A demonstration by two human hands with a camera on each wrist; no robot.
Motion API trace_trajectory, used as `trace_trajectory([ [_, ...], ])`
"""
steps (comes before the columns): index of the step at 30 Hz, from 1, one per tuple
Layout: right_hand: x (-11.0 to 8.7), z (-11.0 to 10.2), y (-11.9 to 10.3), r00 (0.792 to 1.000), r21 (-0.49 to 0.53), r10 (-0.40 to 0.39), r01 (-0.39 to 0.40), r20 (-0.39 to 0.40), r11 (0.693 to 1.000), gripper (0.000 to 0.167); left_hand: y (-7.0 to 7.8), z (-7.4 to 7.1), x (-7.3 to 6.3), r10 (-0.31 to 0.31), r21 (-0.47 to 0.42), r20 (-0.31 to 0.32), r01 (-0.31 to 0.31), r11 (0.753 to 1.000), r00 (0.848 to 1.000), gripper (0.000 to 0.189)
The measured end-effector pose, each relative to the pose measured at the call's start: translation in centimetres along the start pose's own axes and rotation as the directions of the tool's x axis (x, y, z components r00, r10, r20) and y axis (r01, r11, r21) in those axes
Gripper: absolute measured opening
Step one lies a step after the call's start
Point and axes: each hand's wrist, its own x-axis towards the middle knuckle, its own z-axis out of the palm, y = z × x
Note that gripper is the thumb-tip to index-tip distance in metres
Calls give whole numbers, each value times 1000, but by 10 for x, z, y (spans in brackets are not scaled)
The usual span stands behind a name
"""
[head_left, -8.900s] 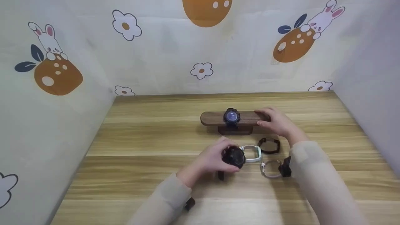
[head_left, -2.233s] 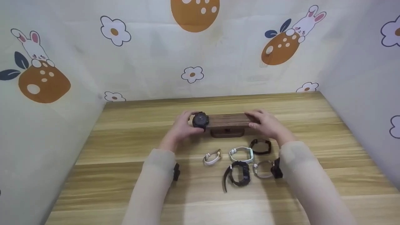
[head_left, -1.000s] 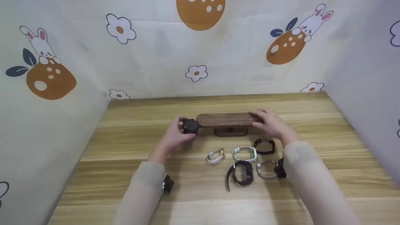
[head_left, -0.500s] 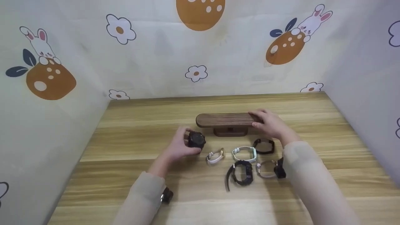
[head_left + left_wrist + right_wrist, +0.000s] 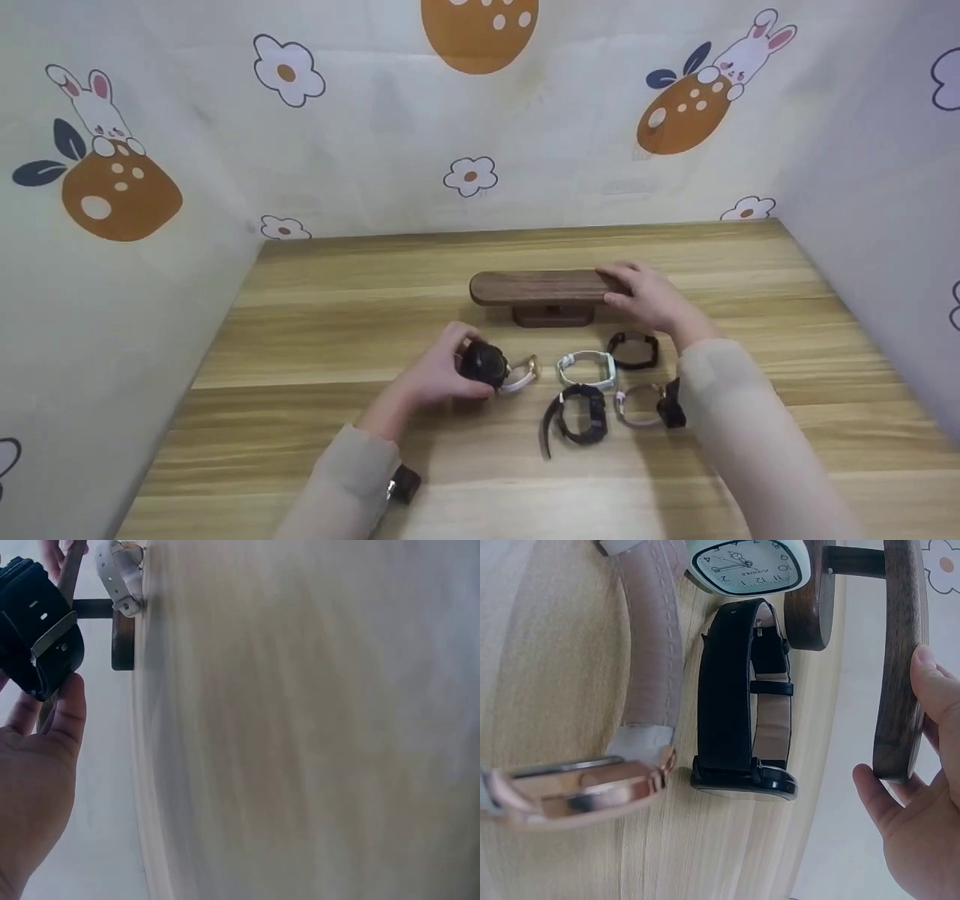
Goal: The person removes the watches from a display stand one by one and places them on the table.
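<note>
My left hand (image 5: 442, 373) holds a black wristwatch (image 5: 484, 365) between thumb and fingers, dial up, just left of a small white-strapped watch (image 5: 519, 376). In the left wrist view the black strap (image 5: 45, 626) is buckled into a loop. My right hand (image 5: 649, 296) grips the right end of a dark wooden watch stand (image 5: 536, 288), whose bar is bare. The right wrist view shows the thumb on one face of the bar (image 5: 901, 667) and fingers around its other side.
Several watches lie in front of the stand: a mint-green one (image 5: 610, 371), a slim black one (image 5: 634, 365), a black one with its strap end trailing (image 5: 598, 420), and a pinkish-strapped one (image 5: 637, 425) near the right sleeve. Patterned walls (image 5: 375, 150) border the wooden table (image 5: 337, 300).
The watch on the stand came off its left end in my left hand, then moved toward the front. The black watch held earliest now lies on the table. My right hand stayed on the stand.
</note>
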Motion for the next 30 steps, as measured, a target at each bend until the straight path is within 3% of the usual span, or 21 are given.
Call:
trace_trajectory([
  [10,2,2,0,1000,-5,-12,12,-8,1000,51,3,4,-8,19,-38,64,-17,999,998,64],
  [20,2,3,0,1000,8,14,-14,6,1000,54,7,11,-15,-5,-45,127,10,999,992,63],
  [30,0,2,1,1000,4,9,-9,10,1000,53,8,25,-20,-34,5,247,33,999,968,65],
])
